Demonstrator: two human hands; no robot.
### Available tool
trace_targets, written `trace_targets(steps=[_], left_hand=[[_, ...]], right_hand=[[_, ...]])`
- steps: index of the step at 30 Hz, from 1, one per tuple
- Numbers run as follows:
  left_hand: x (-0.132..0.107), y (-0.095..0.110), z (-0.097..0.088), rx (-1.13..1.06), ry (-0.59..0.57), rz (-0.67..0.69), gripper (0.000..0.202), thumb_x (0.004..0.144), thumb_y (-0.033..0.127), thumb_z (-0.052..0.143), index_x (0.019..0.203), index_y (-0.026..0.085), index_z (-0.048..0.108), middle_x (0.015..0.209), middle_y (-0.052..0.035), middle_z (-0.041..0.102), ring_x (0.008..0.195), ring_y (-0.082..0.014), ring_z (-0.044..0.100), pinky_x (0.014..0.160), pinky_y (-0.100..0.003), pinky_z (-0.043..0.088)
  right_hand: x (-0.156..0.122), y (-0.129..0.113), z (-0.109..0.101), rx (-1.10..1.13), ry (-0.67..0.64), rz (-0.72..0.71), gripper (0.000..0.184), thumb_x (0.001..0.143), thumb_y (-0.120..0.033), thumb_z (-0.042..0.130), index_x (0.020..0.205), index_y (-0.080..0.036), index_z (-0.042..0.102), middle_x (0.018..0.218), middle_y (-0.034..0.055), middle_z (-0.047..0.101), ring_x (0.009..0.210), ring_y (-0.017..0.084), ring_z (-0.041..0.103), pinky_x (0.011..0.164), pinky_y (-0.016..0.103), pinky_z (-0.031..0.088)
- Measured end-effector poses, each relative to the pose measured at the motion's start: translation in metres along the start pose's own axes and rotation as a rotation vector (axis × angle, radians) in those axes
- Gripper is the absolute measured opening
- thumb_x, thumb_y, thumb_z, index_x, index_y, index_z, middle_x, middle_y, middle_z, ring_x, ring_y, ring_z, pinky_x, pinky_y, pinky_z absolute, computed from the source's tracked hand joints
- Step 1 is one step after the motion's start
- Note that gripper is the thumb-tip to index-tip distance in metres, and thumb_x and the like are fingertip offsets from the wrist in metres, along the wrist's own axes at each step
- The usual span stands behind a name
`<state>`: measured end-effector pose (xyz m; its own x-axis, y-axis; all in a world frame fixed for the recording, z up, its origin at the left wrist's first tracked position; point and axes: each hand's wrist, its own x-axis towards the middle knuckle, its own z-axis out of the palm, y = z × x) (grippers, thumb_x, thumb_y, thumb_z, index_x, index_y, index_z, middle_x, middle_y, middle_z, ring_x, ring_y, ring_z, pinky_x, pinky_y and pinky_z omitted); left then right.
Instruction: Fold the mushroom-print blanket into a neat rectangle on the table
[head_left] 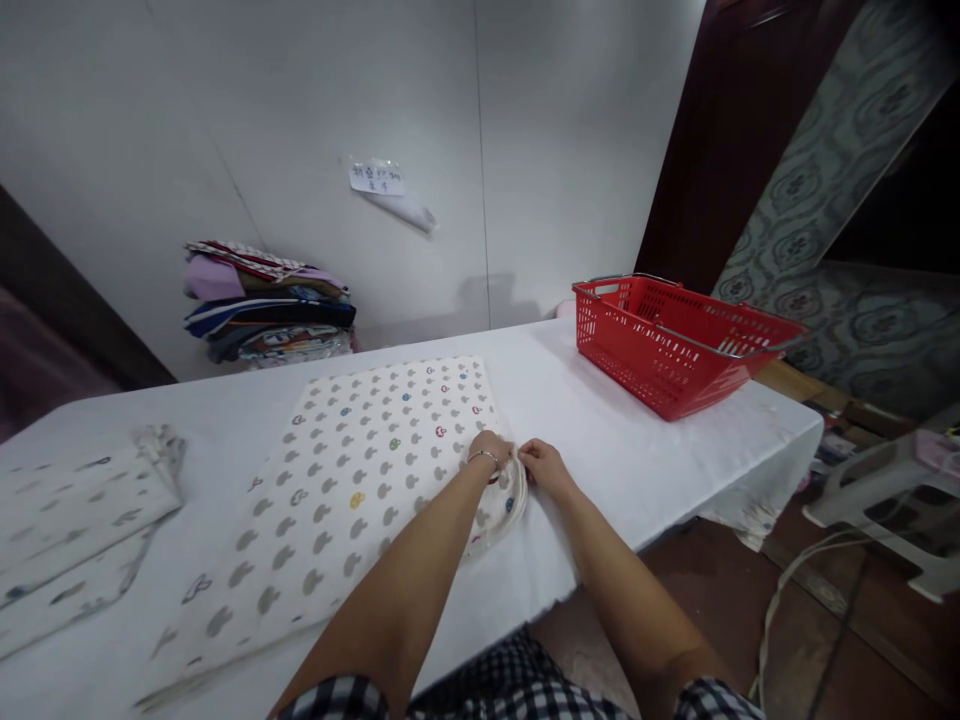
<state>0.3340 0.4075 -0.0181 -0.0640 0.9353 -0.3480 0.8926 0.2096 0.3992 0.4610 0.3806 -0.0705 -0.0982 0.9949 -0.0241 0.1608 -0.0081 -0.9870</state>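
Observation:
A white cloth with grey and coloured prints point(352, 470) lies flat and folded on the white table point(600, 420). My left hand point(491, 450), with a bracelet on the wrist, rests on the cloth's right edge with the fingers curled into the fabric. My right hand point(541, 463) pinches the same edge just beside it, where the fabric bunches up. Both hands meet at that near right corner.
A red plastic basket point(675, 345) stands at the table's far right. A stack of folded fabrics point(266, 305) sits against the back wall. More printed cloth point(67, 530) lies at the left. A white stool point(885, 500) and a cable are on the floor at right.

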Motion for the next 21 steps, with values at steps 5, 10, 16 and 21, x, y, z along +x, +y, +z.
trace_targets(steps=[5, 10, 16, 21], left_hand=[[-0.002, -0.003, -0.004, -0.068, -0.015, 0.038, 0.027, 0.082, 0.030, 0.045, 0.077, 0.015, 0.067, 0.074, -0.0080, 0.070, 0.064, -0.0143, 0.064, 0.056, -0.021, 0.043], [-0.005, -0.001, -0.003, -0.112, 0.033, 0.081, 0.026, 0.081, 0.028, 0.044, 0.081, 0.016, 0.067, 0.080, -0.0071, 0.070, 0.064, -0.0126, 0.063, 0.057, -0.021, 0.042], [-0.005, -0.002, 0.005, -0.114, 0.059, 0.125, 0.027, 0.081, 0.028, 0.045, 0.077, 0.015, 0.069, 0.079, -0.0078, 0.070, 0.066, -0.0138, 0.063, 0.060, -0.022, 0.042], [-0.015, 0.000, 0.007, -0.095, 0.129, 0.160, 0.027, 0.080, 0.026, 0.046, 0.077, 0.015, 0.070, 0.083, -0.0098, 0.070, 0.082, -0.0178, 0.063, 0.071, -0.025, 0.044]], right_hand=[[-0.001, 0.000, -0.001, -0.010, -0.002, -0.017, 0.013, 0.067, -0.031, 0.055, 0.070, -0.019, 0.053, 0.051, -0.0061, 0.050, 0.041, 0.008, 0.043, 0.042, 0.020, 0.034], [-0.002, 0.000, 0.001, 0.061, -0.011, 0.011, 0.014, 0.065, -0.031, 0.055, 0.073, -0.020, 0.051, 0.051, -0.0070, 0.050, 0.041, 0.008, 0.043, 0.042, 0.021, 0.035], [-0.005, -0.004, 0.000, 0.038, -0.005, -0.005, 0.016, 0.066, -0.033, 0.055, 0.074, -0.020, 0.052, 0.052, -0.0069, 0.050, 0.042, 0.009, 0.044, 0.042, 0.022, 0.035], [-0.006, -0.006, -0.001, -0.008, 0.005, -0.017, 0.016, 0.068, -0.033, 0.054, 0.077, -0.019, 0.053, 0.051, -0.0071, 0.050, 0.041, 0.009, 0.045, 0.043, 0.022, 0.036]])
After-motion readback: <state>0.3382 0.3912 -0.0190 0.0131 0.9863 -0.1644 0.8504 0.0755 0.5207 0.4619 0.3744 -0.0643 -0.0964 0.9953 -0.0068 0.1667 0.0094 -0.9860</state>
